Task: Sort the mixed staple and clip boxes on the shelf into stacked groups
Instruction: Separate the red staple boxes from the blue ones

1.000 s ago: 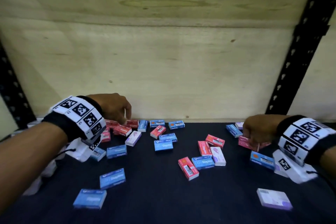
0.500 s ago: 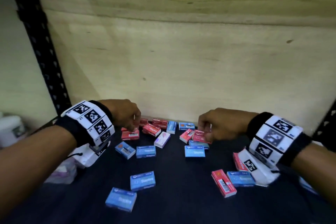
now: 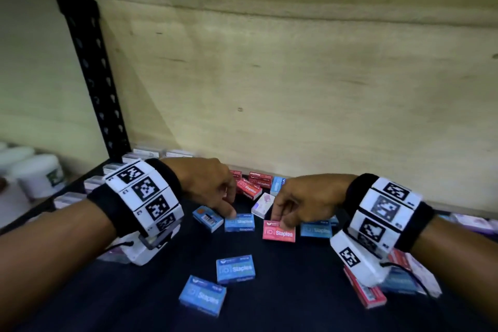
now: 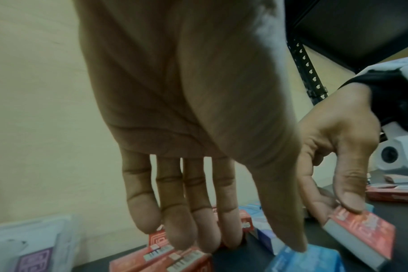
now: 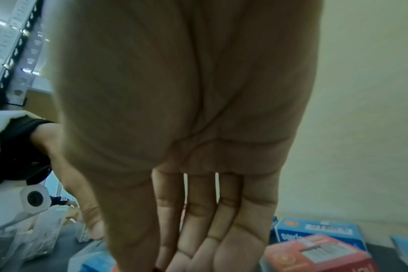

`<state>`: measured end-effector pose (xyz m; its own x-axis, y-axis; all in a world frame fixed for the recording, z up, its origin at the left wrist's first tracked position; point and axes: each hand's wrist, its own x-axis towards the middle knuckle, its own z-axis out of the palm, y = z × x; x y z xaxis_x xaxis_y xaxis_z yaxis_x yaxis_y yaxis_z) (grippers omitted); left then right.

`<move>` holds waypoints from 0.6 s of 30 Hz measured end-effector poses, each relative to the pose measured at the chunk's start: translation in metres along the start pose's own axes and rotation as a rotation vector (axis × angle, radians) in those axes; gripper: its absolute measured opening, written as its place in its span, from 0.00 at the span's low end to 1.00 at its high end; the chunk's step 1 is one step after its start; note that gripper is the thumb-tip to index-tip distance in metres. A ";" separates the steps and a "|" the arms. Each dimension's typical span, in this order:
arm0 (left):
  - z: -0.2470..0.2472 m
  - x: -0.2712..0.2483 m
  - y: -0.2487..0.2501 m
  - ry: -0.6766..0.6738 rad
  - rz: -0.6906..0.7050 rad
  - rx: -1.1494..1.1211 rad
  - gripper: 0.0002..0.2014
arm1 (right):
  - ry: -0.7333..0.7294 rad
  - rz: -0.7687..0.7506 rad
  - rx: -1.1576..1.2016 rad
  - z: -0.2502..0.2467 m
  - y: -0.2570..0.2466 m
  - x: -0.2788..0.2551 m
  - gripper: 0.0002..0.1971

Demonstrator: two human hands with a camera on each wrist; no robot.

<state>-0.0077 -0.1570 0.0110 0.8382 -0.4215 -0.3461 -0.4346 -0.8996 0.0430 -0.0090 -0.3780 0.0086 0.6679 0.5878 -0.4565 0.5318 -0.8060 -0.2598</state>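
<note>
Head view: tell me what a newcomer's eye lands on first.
Two hands meet mid-shelf: the right hand pinches a red staples box, while the left hand touches a blue staples box beside it. Both wrists wear bands with black-and-white markers.

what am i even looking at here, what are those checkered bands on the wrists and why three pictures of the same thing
No machine here: a person is sorting small staple boxes on a dark shelf. The checkered bands are wrist straps with printed markers, and each carries a small camera.

The wide picture comes from a camera on the person's head. The other two look along each palm from the wrists.

The left hand touches a blue box with its thumb, fingers fairly straight. The right hand pinches a red box, its front edge tilted up off the shelf in the left wrist view.

Around them lie more blue, red and pale boxes, with two blue ones nearest the camera.
</note>
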 end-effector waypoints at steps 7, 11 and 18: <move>0.008 0.004 0.008 -0.037 0.050 -0.004 0.24 | 0.014 0.018 -0.014 0.002 0.003 0.004 0.13; 0.010 0.004 0.010 -0.034 0.068 -0.016 0.19 | 0.033 0.014 -0.001 -0.002 0.007 0.010 0.11; 0.009 -0.003 0.006 0.033 0.092 -0.022 0.15 | 0.093 -0.116 -0.101 -0.012 0.001 0.029 0.19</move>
<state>-0.0161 -0.1604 0.0038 0.8057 -0.5053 -0.3092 -0.5028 -0.8593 0.0939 0.0169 -0.3607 0.0060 0.6417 0.6843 -0.3464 0.6547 -0.7240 -0.2174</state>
